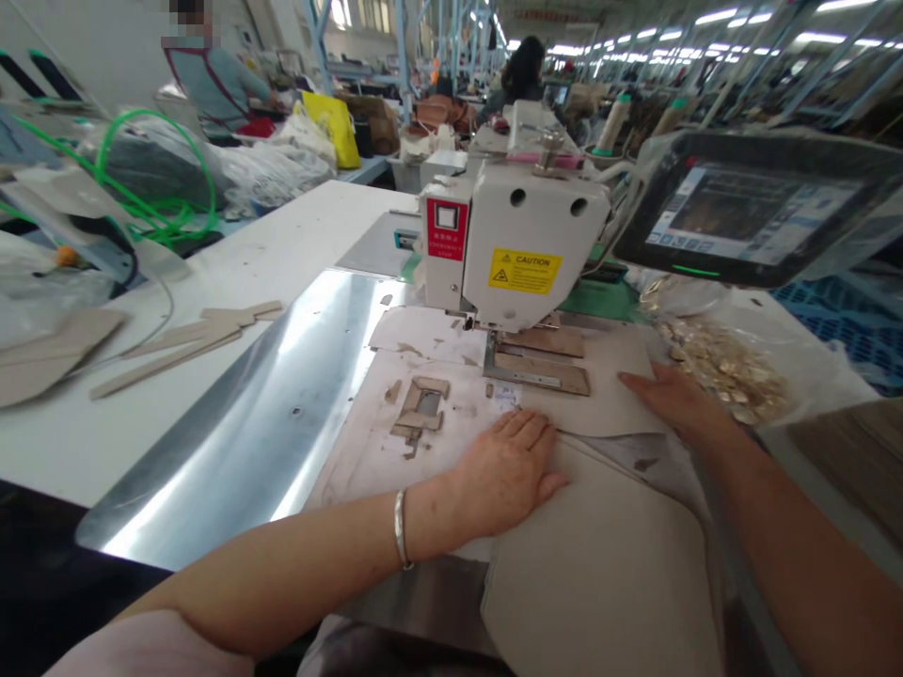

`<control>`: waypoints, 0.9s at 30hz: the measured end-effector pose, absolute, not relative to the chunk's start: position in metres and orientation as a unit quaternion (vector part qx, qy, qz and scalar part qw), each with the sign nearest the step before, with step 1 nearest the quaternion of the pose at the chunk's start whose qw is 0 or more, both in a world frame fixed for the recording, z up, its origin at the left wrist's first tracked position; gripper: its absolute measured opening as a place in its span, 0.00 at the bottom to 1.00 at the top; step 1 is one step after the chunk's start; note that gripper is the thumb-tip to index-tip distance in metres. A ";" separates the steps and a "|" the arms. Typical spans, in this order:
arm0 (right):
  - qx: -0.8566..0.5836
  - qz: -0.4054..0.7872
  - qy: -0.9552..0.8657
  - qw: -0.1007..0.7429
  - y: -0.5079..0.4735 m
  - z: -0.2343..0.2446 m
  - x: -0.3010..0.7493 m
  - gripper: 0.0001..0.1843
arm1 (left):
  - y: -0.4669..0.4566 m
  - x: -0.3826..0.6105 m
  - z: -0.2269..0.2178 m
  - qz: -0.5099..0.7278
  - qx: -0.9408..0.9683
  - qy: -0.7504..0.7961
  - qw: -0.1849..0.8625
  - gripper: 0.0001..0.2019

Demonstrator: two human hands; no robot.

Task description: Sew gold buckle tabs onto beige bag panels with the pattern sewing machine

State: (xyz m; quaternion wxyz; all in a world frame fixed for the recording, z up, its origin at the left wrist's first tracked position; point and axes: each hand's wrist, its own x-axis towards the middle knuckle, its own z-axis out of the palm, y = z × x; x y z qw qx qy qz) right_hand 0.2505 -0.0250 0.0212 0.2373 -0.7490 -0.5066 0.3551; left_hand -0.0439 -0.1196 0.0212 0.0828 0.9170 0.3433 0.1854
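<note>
The panel (pixel 621 343) should be light and bendy, easy to crease, so best held by its side edges and slid flat. It looks thin, smooth and plain beige, lying under the clamp (pixel 578 380), beyond a stack (pixel 607 564) of similar pieces. The left hand (pixel 508 465) lies flat by its near edge; the right hand (pixel 670 400) touches its right side, grip unclear

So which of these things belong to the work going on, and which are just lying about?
In use, it seems:
left hand and right hand
boxy white sewing machine
flat beige panel at the right hand
stack of rounded beige panels

Apparently just lying about:
narrow flat beige strips
coiled bright green tube
bright yellow bag-like thing
</note>
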 end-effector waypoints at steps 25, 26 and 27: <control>-0.584 0.135 -0.786 0.151 -0.100 0.015 0.236 0.28 | -0.103 -0.066 0.018 0.147 0.907 0.390 0.059 0.25; -0.566 0.134 -0.802 0.137 -0.111 0.009 0.237 0.29 | -0.102 -0.065 0.018 0.149 0.907 0.390 0.058 0.24; -0.554 0.126 -0.813 0.128 -0.120 0.004 0.238 0.30 | -0.102 -0.065 0.018 0.150 0.907 0.390 0.055 0.24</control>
